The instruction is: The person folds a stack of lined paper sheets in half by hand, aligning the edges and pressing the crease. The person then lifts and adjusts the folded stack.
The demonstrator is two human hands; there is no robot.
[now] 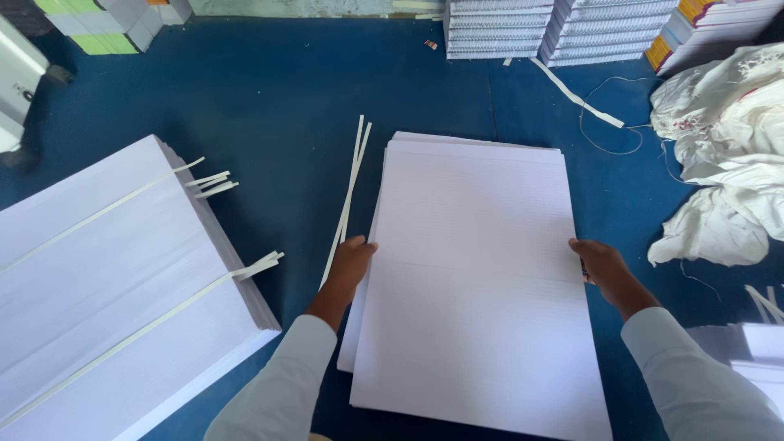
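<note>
A stack of large white ruled paper sheets [474, 278] is held at both long edges on the blue cloth-covered floor [278, 106]. The left hand [349, 265] is closed on the stack's left edge, and the right hand [600, 263] is closed on its right edge, fingers tucked under. The step in hand appears to be the squaring of the sheets, since lower sheets are seen offset at the left and top. An even grip on both sides would probably be needed, so that the loose sheets are not fanned further.

Two thin pale paper strips [349, 192] lie just beside the stack's left edge, touching the left hand. To the left, a taller pile of white paper [106, 286] is crossed by similar pale strips. At the top edge, stacked spiral-bound white notebooks [563, 28] are ranged side by side, and green and white bundles [98, 24] are seen at the top left. At the right, crumpled white sacking [723, 163] is heaped, with a loose white strip [576, 98] near it.
</note>
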